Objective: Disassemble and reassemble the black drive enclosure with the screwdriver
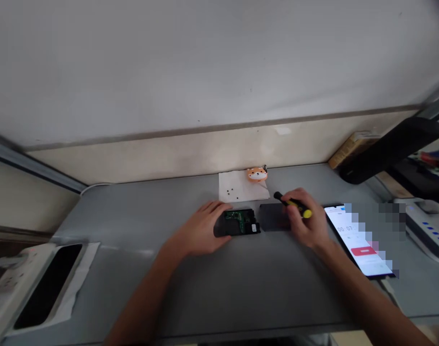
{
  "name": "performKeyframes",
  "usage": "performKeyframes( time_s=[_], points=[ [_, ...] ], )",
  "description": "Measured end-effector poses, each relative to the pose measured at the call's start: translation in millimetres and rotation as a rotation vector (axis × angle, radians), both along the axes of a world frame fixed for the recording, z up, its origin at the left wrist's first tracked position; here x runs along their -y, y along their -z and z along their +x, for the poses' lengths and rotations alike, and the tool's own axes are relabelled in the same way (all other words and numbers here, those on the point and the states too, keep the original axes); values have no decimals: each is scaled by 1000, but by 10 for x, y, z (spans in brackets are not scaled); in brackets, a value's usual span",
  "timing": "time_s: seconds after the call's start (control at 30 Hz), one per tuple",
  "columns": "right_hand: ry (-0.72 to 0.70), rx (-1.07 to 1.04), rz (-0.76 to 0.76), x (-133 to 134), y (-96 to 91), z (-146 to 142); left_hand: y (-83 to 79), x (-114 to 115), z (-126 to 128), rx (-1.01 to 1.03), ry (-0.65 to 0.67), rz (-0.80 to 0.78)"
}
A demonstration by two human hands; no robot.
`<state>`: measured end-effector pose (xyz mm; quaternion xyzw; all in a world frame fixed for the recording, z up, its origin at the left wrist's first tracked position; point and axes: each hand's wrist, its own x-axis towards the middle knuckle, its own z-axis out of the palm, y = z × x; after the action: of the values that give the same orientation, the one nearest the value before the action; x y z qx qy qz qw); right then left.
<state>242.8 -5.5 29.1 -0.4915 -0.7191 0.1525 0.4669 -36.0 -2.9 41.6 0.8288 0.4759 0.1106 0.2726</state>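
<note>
while the grey bench (pixel 262 293) runs well past both hands to its near edge, a phone (pixel 356 240) sits close on the right. the left hand (pixel 201 230) lies open on a black-cased circuit board (pixel 239 222); the right hand (pixel 306 221) keeps a narrow grip on a yellow-handled screwdriver (pixel 296 205) over a dark cover plate (pixel 273 216), near white paper (pixel 241 190) bearing small black screws (pixel 231 193).

Phone screen (pixel 352 238), timer digits reading roughly 00:07, slightly blurred
</note>
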Motion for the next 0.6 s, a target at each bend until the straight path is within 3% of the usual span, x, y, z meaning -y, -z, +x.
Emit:
performKeyframes(
  time_s=[0.23, 0.4, 0.6],
  points=[
    [197, -135, 114, -45, -290, -212, 320, 63, 366, -1, 19, 199],
    [100, -156, 193, -74, -253, -355, 489, 60, 437, 44, 4, 295],
    [-13, 26, 286, -21, -157, -403, 501, 39, 399, 62, 31, 321]
  ],
)
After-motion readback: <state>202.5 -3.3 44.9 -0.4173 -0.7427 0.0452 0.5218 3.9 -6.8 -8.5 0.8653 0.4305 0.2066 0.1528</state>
